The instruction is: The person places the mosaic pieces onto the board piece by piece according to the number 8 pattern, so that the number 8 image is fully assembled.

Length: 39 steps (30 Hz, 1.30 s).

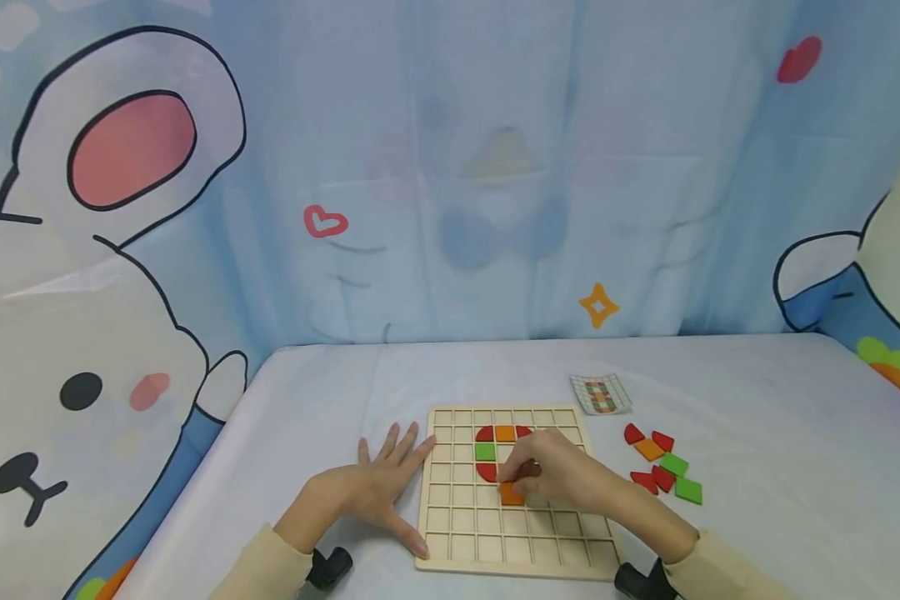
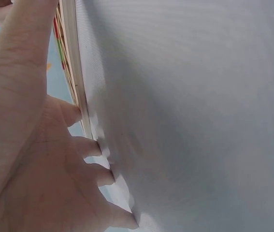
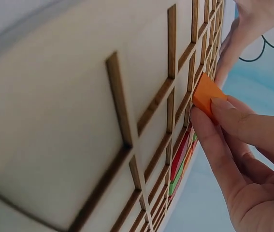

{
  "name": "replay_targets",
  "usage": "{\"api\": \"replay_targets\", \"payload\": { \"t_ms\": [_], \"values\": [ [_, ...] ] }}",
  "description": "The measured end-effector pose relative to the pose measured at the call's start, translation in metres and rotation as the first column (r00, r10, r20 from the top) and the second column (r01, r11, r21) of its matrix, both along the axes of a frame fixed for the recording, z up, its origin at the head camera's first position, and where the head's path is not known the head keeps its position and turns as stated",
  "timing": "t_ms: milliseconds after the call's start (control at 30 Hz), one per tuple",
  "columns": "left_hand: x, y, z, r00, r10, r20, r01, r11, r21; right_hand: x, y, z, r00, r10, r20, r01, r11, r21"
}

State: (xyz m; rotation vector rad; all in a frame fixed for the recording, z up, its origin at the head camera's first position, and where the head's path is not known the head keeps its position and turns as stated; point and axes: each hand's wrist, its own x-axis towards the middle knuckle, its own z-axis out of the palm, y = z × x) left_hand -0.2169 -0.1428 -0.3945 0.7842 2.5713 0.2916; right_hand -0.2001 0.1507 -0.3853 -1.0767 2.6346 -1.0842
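Observation:
The wooden grid board (image 1: 461,533) lies on the white table, with red, orange and green pieces in its upper cells, among them a green square (image 1: 485,452). My right hand (image 1: 562,475) is over the board and pinches an orange square (image 1: 512,494) between thumb and fingers; the right wrist view shows this orange square (image 3: 207,94) tilted against the grid lines. My left hand (image 1: 378,492) lies spread at the board's left edge, thumb near the lower left corner. In the left wrist view the fingers of my left hand (image 2: 45,159) reach along the board's side.
Right of the board lie several loose pieces, among them a green one (image 1: 688,491), an orange one (image 1: 649,450) and a red one (image 1: 633,433). A small pattern card (image 1: 601,395) sits beyond the board's upper right corner. A printed blue curtain (image 1: 495,250) hangs behind the table.

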Motion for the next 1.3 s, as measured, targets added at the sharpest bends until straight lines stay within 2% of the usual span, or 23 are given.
{"api": "replay_targets", "payload": {
  "t_ms": [133, 600, 933, 1300],
  "values": [
    [0.000, 0.000, 0.000, 1.000, 0.001, 0.001, -0.001, 1.000, -0.001, 0.002, -0.002, 0.000, 1.000, -0.017, 0.018, 0.017, 1.000, -0.005],
    [0.002, 0.002, 0.001, 1.000, 0.011, 0.005, -0.011, 1.000, 0.005, 0.008, -0.012, -0.001, 0.996, -0.073, -0.056, 0.077, 0.995, 0.060],
    [0.002, 0.002, 0.003, 1.000, 0.012, -0.005, -0.012, 1.000, -0.007, 0.011, -0.014, 0.000, 0.993, -0.100, -0.069, 0.106, 0.992, 0.076],
    [0.002, 0.003, 0.000, 1.000, 0.018, -0.009, -0.018, 1.000, -0.011, 0.011, -0.020, 0.000, 0.983, -0.124, -0.133, 0.147, 0.973, 0.177]
  ]
}}
